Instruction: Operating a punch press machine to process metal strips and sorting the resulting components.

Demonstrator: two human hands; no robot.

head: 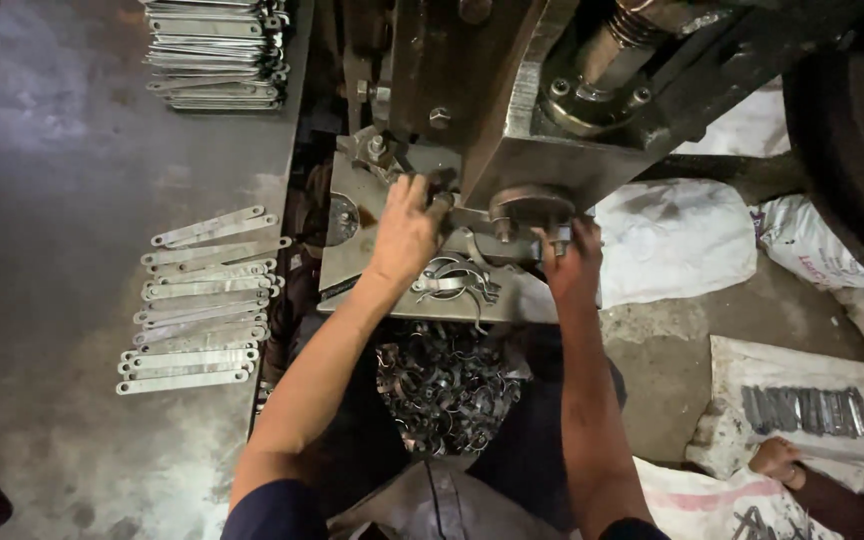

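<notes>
Both hands reach into the press: left hand [407,225] fingers curled, right hand [572,262] pinching one metal piece [560,236].

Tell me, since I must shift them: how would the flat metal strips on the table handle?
The flat metal strips look thin and rigid, so probably stiff and light singly. Lying flat on the smooth metal table, they would likely slide rather than roll, and be awkward to pinch up.

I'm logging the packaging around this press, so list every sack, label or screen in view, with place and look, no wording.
White woven sack: on the floor right of the press, plump, plain white.
White sack with red print: far right, crumpled, partly hidden.
Flat white sack: lower right floor, spread out, grey metal strips lying on it.
White sack with pink stripe: bottom edge, crumpled.
No screens or signs show.
</notes>
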